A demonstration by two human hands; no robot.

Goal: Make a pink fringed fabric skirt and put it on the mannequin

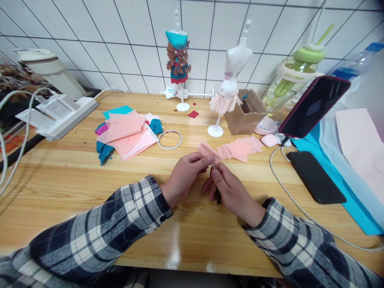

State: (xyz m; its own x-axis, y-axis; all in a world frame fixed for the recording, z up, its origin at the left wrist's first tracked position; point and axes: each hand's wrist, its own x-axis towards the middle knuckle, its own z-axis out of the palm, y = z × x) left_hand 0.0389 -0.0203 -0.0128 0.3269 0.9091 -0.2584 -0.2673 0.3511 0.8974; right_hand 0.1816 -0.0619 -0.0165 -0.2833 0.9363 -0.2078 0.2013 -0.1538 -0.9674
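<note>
My left hand pinches a small piece of pink crepe-like paper between thumb and fingers. In my right hand is a slim tool with a black handle and a thin metal tip; its exact kind is partly hidden by the fingers. The metal tip meets the left thumb and fingertips at the paper's near end. Just beyond the hands lies a fanned row of pink paper pieces. A white mini dress form wears a pleated pale pink paper skirt.
Another dress form wears blue, brown and red paper. Pink sheets and a white ring lie to the left. Rightward are a cardboard box, a propped phone, a flat phone, a cable and a power strip far left.
</note>
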